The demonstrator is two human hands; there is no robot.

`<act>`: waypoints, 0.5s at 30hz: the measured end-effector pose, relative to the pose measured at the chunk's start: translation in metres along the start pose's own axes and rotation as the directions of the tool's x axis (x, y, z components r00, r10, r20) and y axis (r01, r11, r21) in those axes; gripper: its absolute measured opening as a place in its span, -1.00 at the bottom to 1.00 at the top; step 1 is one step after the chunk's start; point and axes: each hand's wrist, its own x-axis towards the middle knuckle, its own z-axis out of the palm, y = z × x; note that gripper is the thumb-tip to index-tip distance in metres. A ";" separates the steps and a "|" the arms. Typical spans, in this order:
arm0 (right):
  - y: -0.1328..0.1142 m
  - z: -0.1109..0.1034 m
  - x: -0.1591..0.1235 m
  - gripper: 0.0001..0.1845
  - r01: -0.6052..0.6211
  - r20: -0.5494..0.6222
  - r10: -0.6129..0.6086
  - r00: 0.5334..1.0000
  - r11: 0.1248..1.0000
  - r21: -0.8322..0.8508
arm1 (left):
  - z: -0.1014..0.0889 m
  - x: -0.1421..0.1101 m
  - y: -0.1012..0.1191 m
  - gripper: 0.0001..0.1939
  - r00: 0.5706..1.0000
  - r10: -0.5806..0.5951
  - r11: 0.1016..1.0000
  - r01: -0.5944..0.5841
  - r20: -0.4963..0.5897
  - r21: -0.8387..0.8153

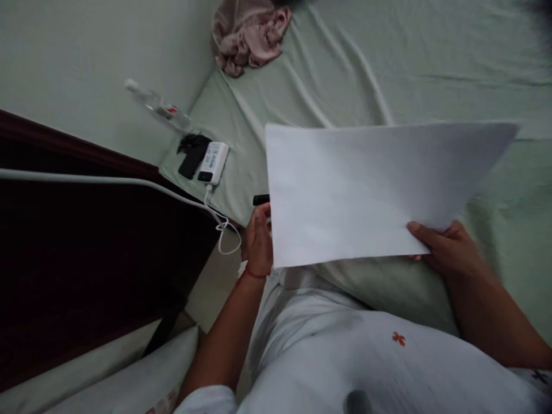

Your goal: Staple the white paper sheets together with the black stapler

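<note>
A large blank white sheet of paper (366, 190) is held up in front of me over the bed, its far right corner curling upward. My right hand (451, 244) pinches its near edge toward the right, thumb on top and fingers underneath. At the left edge is my left hand (259, 238), its bent fingers against the paper and partly hidden behind it. A red string circles that wrist. Just beyond those fingers, a small black object (261, 199) pokes out from behind the sheet; its kind does not show.
Green bedding (414, 75) spreads beneath. At the left bed corner are a white power bank (214, 163) with a white cable (172, 194), a black item (192, 155) and a clear plastic bottle (164, 109). Pink cloth (252, 37) lies farther back. A dark wooden panel (86, 247) stands left.
</note>
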 end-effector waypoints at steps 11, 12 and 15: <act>-0.004 -0.005 0.002 -0.39 0.115 0.168 -0.061 0.984 0.935 -0.334 | 0.020 -0.068 -0.037 -0.34 0.956 -0.266 0.912 0.292 0.127 -0.288; -0.005 -0.002 0.001 -0.44 0.117 0.119 -0.083 0.989 0.941 -0.316 | 0.022 -0.069 -0.041 -0.33 0.957 -0.260 0.914 0.286 0.126 -0.289; -0.003 -0.001 0.002 -0.54 0.096 0.005 -0.099 0.995 0.954 -0.284 | 0.023 -0.069 -0.050 -0.33 0.962 -0.239 0.921 0.267 0.129 -0.285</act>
